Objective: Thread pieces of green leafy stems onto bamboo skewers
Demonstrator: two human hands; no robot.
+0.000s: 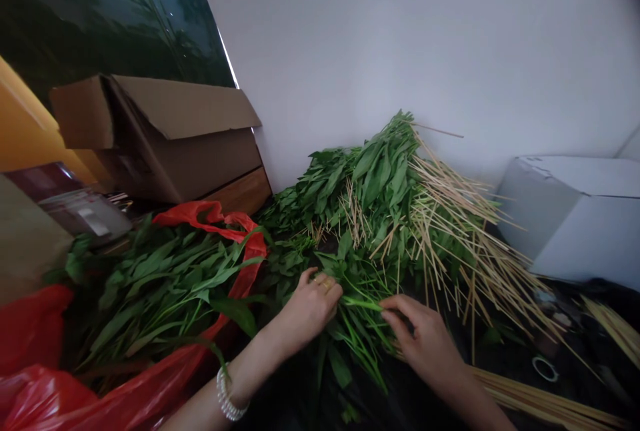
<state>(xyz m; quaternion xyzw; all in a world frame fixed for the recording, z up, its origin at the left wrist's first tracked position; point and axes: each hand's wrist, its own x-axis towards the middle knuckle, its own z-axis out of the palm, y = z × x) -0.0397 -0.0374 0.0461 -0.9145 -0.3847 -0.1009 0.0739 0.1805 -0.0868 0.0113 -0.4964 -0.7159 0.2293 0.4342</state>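
Observation:
My left hand [310, 307], with rings and a white beaded bracelet, curls over a bunch of leafy green stems [360, 324]. My right hand [415, 331] pinches a pale green stem [363, 304] from the same bunch, a short way to the right. Behind my hands rises a heap of long-leaved greens [380, 184], mixed with many thin pale sticks [450, 217] that fan out to the right. Another pile of greens [160, 291] lies to the left on a red plastic bag [220, 224].
A brown cardboard box [175, 131] stands at the back left, and a white box [575, 217] at the right. A white wall [400, 37] closes off the back. Black plastic sheeting [295, 397] covers the surface. A bundle of sticks [540, 404] and a small ring [545, 369] lie at the lower right.

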